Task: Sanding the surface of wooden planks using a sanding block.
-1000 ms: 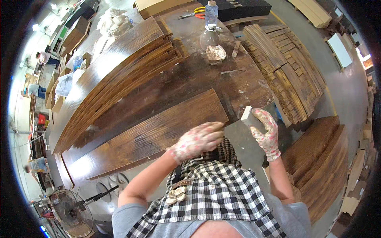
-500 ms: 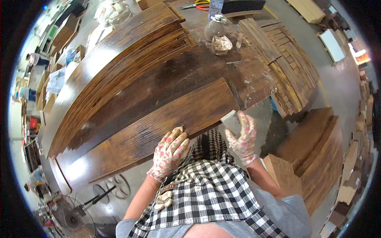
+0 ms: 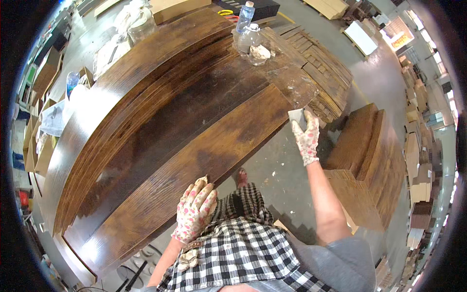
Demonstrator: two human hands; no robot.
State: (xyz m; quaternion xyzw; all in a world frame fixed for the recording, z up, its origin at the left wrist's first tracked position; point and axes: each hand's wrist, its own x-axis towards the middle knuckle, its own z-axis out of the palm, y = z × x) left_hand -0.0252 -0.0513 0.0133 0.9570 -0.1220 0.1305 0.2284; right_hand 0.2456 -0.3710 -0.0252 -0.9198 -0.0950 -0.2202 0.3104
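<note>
A long brown wood-grain board (image 3: 209, 146) lies slantwise in front of me on the dark worktable (image 3: 214, 95). My left hand (image 3: 195, 211), in a white glove with pink spots, rests flat on the board's near edge with its fingers stretched out. Brownish stains show at its fingertips. At the board's far right corner, my right hand (image 3: 307, 138) wears a matching glove and grips a small pale grey sanding block (image 3: 296, 116) between thumb and fingers. The block is at the board's end edge; whether it touches is hard to tell.
Stacked curved boards (image 3: 121, 92) line the table's far left side. A clear bottle (image 3: 245, 17) and a round jar (image 3: 251, 38) stand at the back. More wooden pieces (image 3: 316, 63) are piled at the back right, with another board stack (image 3: 362, 146) on my right.
My right hand has moved farther out and right with the sanding block, its arm stretching. My left hand stays on the near edge. The whole view has shifted.
</note>
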